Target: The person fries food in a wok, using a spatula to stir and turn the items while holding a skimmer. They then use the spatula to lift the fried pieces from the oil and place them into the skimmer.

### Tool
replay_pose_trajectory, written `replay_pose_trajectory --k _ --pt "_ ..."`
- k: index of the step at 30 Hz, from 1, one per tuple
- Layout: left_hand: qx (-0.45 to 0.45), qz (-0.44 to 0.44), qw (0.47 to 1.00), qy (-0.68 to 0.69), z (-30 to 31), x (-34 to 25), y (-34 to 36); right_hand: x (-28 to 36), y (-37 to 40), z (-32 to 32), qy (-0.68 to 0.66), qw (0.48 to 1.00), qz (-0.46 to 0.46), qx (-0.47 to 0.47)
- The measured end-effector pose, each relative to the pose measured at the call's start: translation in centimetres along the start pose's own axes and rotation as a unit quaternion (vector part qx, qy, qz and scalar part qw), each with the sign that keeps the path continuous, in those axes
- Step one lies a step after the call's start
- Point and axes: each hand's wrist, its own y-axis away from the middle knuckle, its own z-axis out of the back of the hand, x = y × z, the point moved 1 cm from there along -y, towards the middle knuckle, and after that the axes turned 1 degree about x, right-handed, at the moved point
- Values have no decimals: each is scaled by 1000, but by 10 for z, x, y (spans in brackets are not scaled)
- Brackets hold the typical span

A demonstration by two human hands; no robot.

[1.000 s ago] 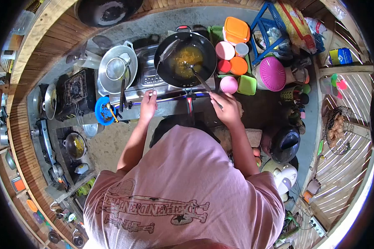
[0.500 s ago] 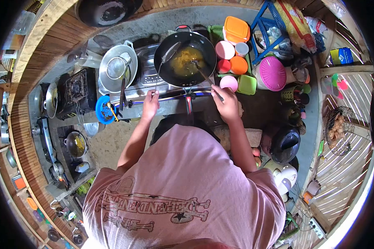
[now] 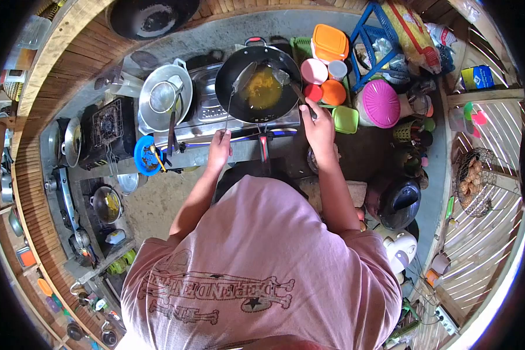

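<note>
A black wok (image 3: 261, 114) stands on the steel stove with yellowish oil and golden-yellow food (image 3: 262, 88) inside. My left hand (image 3: 219, 150) is closed round the thin handle of a long-handled metal skimmer (image 3: 244, 77), whose broad head leans at the left inside of the wok; whether it has holes is too small to tell. Right of the wok's near rim, my right hand (image 3: 319, 127) grips a spatula (image 3: 296, 90) by its dark handle. The flat blade rests by the upper right of the food.
Left of the wok, a large aluminium pot (image 3: 147, 114) bears a strainer (image 3: 163, 97) and a dark-handled utensil. A blue bowl (image 3: 141, 157) with a spoon sits at the counter's edge. Lidded plastic containers (image 3: 333, 92) crowd the right. Another wok handle (image 3: 265, 153) juts toward me.
The spatula blade has moved from the middle of the food to the wok's upper right. The skimmer head has shifted right, further into the wok. My left hand moved slightly right and nearer me.
</note>
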Motion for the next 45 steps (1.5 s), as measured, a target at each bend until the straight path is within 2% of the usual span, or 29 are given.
replay_pose_trajectory --k 6,7,10,12,15,17,19,21,25,31,32,33,35,41,43,44,45 --pt "3 0 1000 28 -3 -8 2 -16 -3 -41 -37 999 0 7" --pt "2 -1 1000 28 -2 -9 2 -20 -3 -50 -86 995 -43 23" --pt "-7 -7 998 60 5 -12 2 -20 3 -50 -87 992 -67 68" --pt "-18 -21 998 64 14 -13 4 -17 4 -43 -215 969 -111 40" --pt "-21 -21 997 71 24 -12 5 2 -5 -15 -176 979 -102 19" --pt "-25 -19 997 76 28 -10 5 -11 -11 -18 -171 982 -83 -2" --pt "-38 -39 996 77 31 -10 4 -17 -19 -19 -157 978 -134 -5" --pt "-43 -39 995 80 32 -4 0 -26 -26 -27 -119 986 -113 -12" --pt "-51 -43 993 97 32 0 -4 -37 -33 -46 -142 981 -132 -4" --pt "-47 -47 994 87 35 -2 -3 -36 -25 -58 -158 958 -223 84" --pt "-48 -46 994 87 36 -1 -3 -44 -19 -65 -213 954 -206 55" --pt "-47 -46 994 85 36 -3 -2 -41 -17 -62 -212 954 -206 56" --pt "-47 -45 994 84 36 -3 -1 -34 -7 -54 -250 925 -274 83" --pt "-46 -44 993 102 35 -4 0 -26 5 -28 -276 936 -214 57" --pt "-45 -44 992 107 35 -5 0 -23 2 -16 -211 971 -110 16" --pt "-45 -44 992 107 35 -5 0 -34 1 -20 -238 957 -165 17" --pt "-44 -41 993 106 35 -7 0 -40 0 -20 -238 957 -166 16"
